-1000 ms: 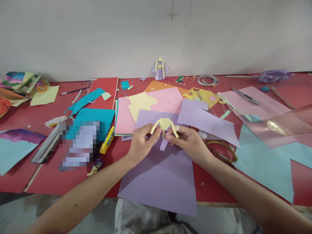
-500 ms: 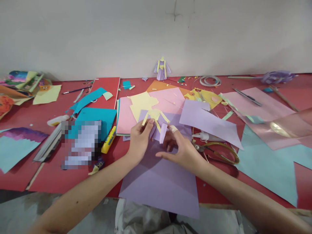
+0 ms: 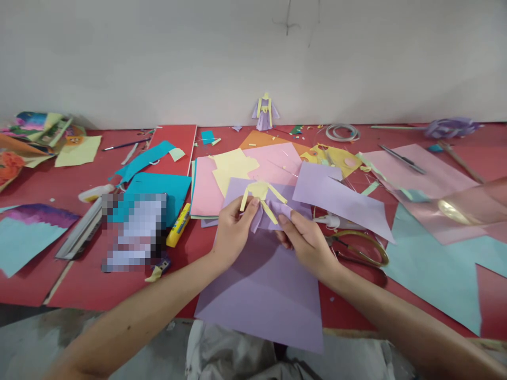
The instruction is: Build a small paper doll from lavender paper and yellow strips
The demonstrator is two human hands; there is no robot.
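A small yellow paper figure (image 3: pixel 259 191) with strip-like arms and legs is pinched at its middle by my left hand (image 3: pixel 234 228). Folded purple paper (image 3: pixel 259 215) hangs behind and beside its legs. My right hand (image 3: pixel 304 237) pinches the right end of that purple paper between thumb and fingers. Below both hands a large purple sheet (image 3: pixel 261 295) hangs over the table's front edge. At the back, a finished-looking purple and yellow paper doll (image 3: pixel 265 112) leans upright against the wall.
Scissors (image 3: pixel 360 247) and a white glue bottle (image 3: pixel 330 220) lie right of my right hand. A yellow glue stick (image 3: pixel 179 225), blurred phone (image 3: pixel 137 232) and cutter (image 3: pixel 81 229) lie left. Blue sheets (image 3: pixel 435 269) cover the right; a pen (image 3: pixel 402 158) rests on pink paper.
My right hand has closed its thumb onto the purple paper, which now spreads sideways behind the figure's legs. The figure has shifted slightly right, still in my left hand.
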